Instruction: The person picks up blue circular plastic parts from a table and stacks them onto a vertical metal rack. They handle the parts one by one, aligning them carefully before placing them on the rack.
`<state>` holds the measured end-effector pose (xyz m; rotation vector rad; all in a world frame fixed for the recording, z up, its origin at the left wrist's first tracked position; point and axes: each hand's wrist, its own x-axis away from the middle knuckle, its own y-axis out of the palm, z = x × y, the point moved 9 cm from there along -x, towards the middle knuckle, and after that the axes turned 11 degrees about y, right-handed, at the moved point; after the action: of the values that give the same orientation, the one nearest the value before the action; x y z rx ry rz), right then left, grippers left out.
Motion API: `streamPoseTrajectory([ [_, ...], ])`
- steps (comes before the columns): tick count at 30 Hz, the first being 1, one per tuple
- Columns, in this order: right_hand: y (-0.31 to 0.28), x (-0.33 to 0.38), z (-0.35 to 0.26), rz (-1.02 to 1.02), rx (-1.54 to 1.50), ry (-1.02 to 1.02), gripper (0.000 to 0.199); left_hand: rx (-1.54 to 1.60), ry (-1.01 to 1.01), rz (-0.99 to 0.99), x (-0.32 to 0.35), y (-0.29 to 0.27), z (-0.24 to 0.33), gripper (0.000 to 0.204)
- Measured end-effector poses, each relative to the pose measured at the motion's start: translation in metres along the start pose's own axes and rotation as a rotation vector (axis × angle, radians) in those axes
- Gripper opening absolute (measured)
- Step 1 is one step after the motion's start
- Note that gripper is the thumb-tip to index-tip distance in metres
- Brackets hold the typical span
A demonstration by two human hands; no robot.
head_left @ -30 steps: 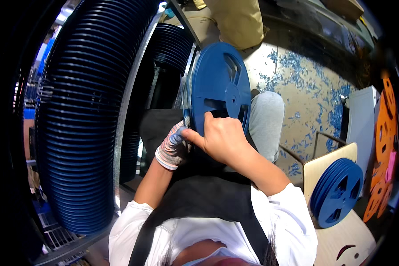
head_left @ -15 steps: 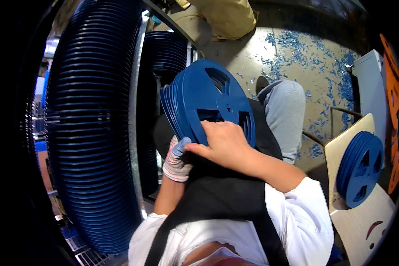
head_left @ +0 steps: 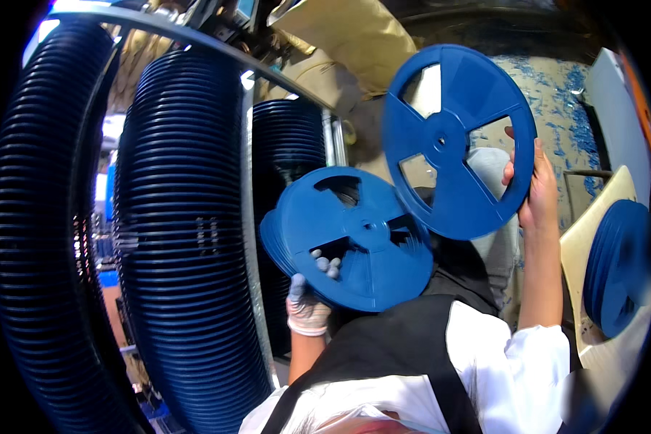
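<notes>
A stack of blue plastic reel discs (head_left: 325,239) with wedge-shaped cutouts rests over my lap. My gloved left hand (head_left: 309,300) grips its lower left rim, the thumb outside and fingertips showing through a cutout. To the right, a single blue reel disc (head_left: 477,202) is held up, tilted, by my bare right hand (head_left: 539,188). Its fingers reach through a cutout around the rim. The lifted disc slightly overlaps the stack's upper right edge.
Long rows of dark blue discs (head_left: 184,239) stand in a metal rack (head_left: 257,282) on my left. More blue discs (head_left: 611,267) lean on a wooden chair (head_left: 571,253) at the right. Blue scraps (head_left: 579,134) litter the floor, and a beige sack (head_left: 354,36) stands ahead.
My right hand has left the stack and moved right, lifting one disc away. The stack in my left hand now faces up more. The view has shifted, showing more of the rack.
</notes>
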<state>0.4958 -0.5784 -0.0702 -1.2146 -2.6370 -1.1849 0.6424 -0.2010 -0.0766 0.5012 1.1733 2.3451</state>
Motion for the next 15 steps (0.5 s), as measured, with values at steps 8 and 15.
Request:
streamPoseTrajectory([
  [8,-0.103,-0.035,0.046,-0.117,-0.65,0.021,0.028,-0.1,0.024,0.056,-0.004,0.002,-0.006,0.051],
  [15,-0.093,-0.034,0.06,-0.252,-0.803,0.045,0.025,-0.094,0.034,0.08,-0.002,0.001,-0.002,0.05],
])
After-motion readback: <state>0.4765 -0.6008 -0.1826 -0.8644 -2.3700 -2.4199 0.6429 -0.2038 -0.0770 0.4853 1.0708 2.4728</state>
